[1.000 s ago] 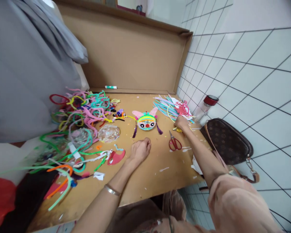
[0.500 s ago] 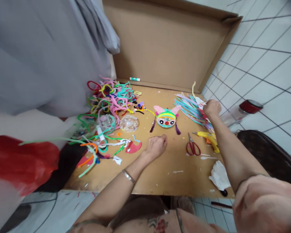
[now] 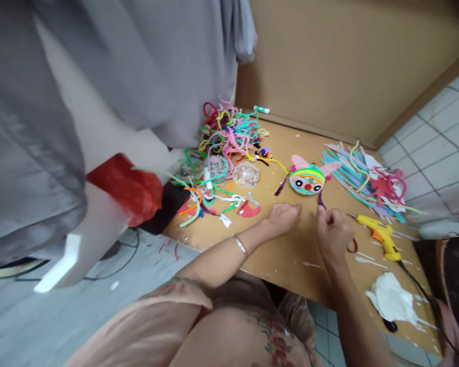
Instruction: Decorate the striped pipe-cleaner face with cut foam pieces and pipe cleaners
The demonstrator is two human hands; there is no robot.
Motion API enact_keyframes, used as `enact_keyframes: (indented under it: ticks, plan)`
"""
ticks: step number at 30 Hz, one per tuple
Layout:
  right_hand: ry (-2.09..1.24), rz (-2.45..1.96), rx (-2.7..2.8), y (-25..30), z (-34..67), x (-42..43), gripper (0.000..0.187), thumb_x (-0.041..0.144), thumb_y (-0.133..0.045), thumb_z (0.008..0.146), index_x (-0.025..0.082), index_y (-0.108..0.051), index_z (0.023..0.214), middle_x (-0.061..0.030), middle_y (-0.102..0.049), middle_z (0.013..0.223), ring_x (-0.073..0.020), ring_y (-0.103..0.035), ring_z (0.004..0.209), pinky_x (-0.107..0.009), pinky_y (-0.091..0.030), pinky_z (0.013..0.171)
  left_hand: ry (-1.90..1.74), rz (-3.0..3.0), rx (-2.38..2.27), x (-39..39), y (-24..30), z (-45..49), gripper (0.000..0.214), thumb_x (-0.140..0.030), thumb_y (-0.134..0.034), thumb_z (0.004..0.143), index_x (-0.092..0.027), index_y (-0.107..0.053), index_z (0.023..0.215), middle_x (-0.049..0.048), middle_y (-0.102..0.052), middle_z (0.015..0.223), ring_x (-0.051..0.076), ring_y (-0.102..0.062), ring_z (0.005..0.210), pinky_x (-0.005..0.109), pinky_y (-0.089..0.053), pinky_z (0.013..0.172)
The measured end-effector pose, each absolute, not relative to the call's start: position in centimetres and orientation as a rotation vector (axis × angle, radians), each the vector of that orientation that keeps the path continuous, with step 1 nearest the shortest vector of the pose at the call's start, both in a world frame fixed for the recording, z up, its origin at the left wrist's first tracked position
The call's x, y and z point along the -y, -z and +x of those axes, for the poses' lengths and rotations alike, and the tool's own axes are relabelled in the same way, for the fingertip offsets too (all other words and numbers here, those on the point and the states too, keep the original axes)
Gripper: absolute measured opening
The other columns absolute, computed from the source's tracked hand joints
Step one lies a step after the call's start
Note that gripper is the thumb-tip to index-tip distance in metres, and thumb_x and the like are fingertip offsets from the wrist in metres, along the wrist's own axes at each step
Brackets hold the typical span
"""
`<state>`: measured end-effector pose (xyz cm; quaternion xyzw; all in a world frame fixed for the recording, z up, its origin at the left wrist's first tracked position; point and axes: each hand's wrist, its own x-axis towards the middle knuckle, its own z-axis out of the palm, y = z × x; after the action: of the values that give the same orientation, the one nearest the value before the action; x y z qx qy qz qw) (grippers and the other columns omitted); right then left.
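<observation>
The round animal-face craft [image 3: 307,182], with pink ears, green and yellow stripes and purple tassels, lies on the cardboard-covered table [image 3: 279,250]. My left hand [image 3: 285,218] rests as a loose fist on the tabletop just in front of it. My right hand [image 3: 334,232] is closed by the craft's right-hand tassel [image 3: 321,200], whose lower end disappears at my thumb. Whether those fingers grip anything is hidden. Behind my right hand, only a red handle loop of the scissors [image 3: 352,246] shows. Right of that lies a yellow glue gun [image 3: 380,234].
Tangled pipe cleaners [image 3: 229,135] and a clear plastic dome [image 3: 246,175] occupy the left side. Straight pipe cleaners [image 3: 344,171] lie at the back right. A crumpled white tissue [image 3: 392,297] is near the right front. A person in grey clothing [image 3: 145,61] stands at the left.
My right hand has come back from the pipe cleaners at the right to beside the craft. The view has swung left. My left hand stays a fist on the table.
</observation>
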<state>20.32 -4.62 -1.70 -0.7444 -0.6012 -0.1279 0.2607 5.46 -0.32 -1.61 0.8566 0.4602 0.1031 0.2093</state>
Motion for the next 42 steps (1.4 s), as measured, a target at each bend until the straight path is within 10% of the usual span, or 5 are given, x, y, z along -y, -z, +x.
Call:
enact_keyframes:
  ticks: [7, 42]
  plan:
    - [0.202, -2.179, 1.892, 4.3, 17.5, 5.8, 0.039, 0.032, -0.041, 0.097, 0.019, -0.056, 0.062, -0.0109, -0.064, 0.065, -0.0175, -0.048, 0.053, -0.030, -0.022, 0.055, -0.252, 2.378, -1.213, 0.1, 1.3, 5.1, 0.030, -0.025, -0.042, 0.096, -0.017, -0.062, 0.116, 0.0147, -0.074, 0.110, 0.026, -0.071, 0.104, 0.035, -0.054, 0.084]
    - [0.146, -1.969, 1.801, 6.1, 17.9, 6.5, 0.029, 0.015, -0.032, 0.098, 0.017, -0.058, 0.085, -0.0082, -0.064, 0.082, -0.0177, -0.054, 0.070, -0.029, -0.029, 0.062, -0.245, 2.427, -1.342, 0.6, 2.0, 5.3, 0.032, -0.027, -0.037, 0.097, -0.021, -0.066, 0.109, 0.0106, -0.076, 0.104, 0.024, -0.072, 0.098, 0.033, -0.051, 0.083]
